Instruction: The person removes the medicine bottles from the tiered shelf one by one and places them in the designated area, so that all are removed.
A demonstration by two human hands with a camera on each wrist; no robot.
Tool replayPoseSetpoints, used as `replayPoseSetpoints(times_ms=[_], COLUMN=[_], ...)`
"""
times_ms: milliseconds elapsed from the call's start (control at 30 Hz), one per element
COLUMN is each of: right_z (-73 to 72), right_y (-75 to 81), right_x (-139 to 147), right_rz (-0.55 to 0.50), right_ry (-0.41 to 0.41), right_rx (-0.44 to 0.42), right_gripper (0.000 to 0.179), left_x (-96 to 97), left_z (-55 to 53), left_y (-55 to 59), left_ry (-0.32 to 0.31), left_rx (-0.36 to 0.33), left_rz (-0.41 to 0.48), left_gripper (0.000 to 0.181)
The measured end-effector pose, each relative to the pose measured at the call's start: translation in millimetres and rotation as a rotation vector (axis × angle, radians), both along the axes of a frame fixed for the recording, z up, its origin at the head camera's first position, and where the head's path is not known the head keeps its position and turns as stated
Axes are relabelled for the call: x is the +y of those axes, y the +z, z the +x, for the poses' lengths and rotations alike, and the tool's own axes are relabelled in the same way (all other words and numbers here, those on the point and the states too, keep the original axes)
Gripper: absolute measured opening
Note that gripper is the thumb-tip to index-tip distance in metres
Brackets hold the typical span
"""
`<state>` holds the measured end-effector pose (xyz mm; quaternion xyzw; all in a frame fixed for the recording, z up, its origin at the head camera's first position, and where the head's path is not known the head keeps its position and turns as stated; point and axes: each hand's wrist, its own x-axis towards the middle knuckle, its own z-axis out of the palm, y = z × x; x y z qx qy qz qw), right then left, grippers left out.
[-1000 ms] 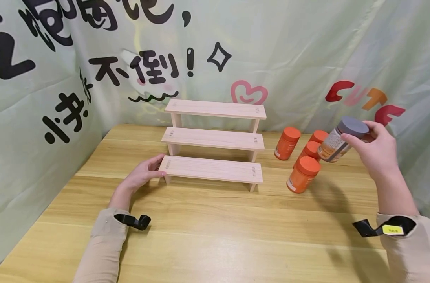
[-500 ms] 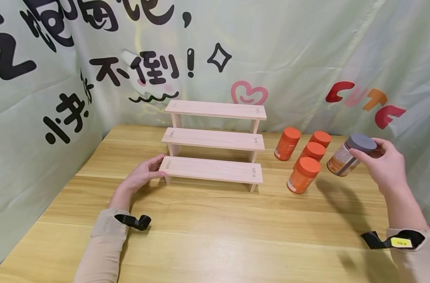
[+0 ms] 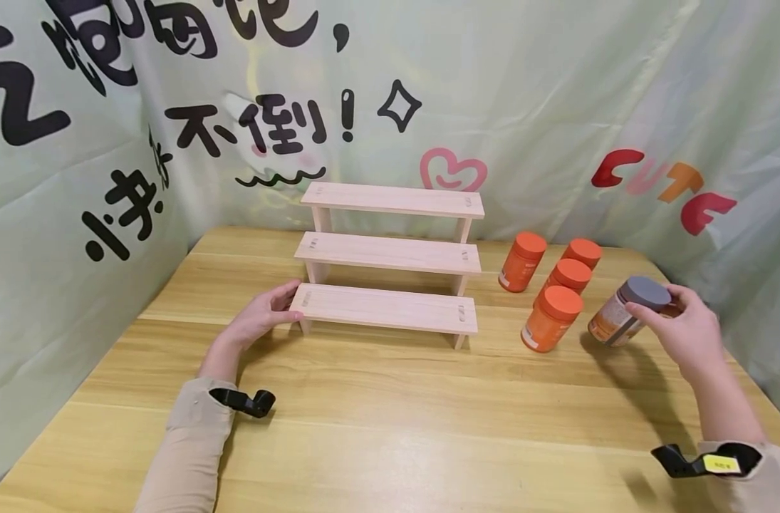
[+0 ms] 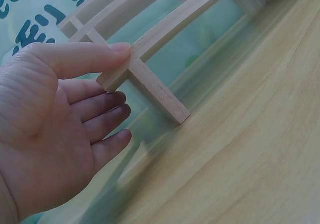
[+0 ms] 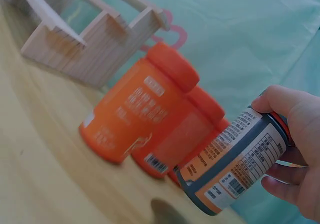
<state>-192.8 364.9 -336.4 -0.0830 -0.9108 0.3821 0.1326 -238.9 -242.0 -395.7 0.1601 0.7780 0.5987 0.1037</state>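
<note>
My right hand [image 3: 687, 328] grips a jar with a grey lid [image 3: 615, 317] near its top. The jar is tilted, and its printed label [image 5: 242, 159] faces the right wrist camera. Its base is low over the table; I cannot tell if it touches. Left of it stand several orange jars [image 3: 552, 320], three of them grouped close and one [image 3: 521, 262] apart, nearer the shelf. My left hand [image 3: 261, 317] holds the left end of the lowest board of a three-tier wooden shelf [image 3: 386, 308], thumb [image 4: 95, 59] on the board's edge and the other fingers below and behind.
The wood-grain table [image 3: 390, 420] extends in front of the shelf and the jars. A pale cloth backdrop [image 3: 531, 92] with printed lettering hangs behind and along both sides. The shelf's two upper boards [image 3: 390, 253] step up toward the back.
My right hand has moved the grey-lidded jar down and toward me, away from above the orange jars. My left hand stays at the shelf's lower left end.
</note>
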Motion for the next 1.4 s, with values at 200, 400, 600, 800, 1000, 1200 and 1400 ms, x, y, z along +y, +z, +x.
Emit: replayPoseSetpoints(times_ms=[200, 400, 600, 800, 1000, 1200, 1400], right_z=[2.9, 3.7, 3.9, 2.3, 1.9, 1.2, 3.8], right_y=[-13.7, -20.5, -22.4, -24.8, -26.9, -28.2, -20.3], right_x=[-2.1, -4.7, -5.7, -5.7, -2.9, 2.5, 4.3], right_rz=[0.059, 0.072, 0.056, 0.046, 0.036, 0.022, -0.018], right_ry=[0.04, 0.074, 0.077, 0.067, 0.082, 0.097, 0.166], right_rx=[0.025, 0.027, 0.044, 0.04, 0.036, 0.012, 0.068], right_gripper=[0.066, 0.067, 0.066, 0.067, 0.069, 0.065, 0.064], left_x=[-1.0, -0.8, -0.3, 0.2, 1.7, 1.1, -5.1], left_z=[-0.6, -1.4, -2.2, -1.8, -2.0, -2.1, 0.6], left_y=[-1.8, -3.4, -3.8, -1.8, 0.8, 0.9, 14.6], left_ry=[0.001, 0.015, 0.014, 0.012, 0.005, 0.002, 0.038], left_rx=[0.005, -0.003, -0.003, 0.0, 0.008, 0.009, 0.069], left_rz=[-0.004, -0.005, -0.003, -0.005, -0.007, -0.017, -0.041], left_gripper=[0.075, 0.076, 0.077, 0.076, 0.076, 0.076, 0.071])
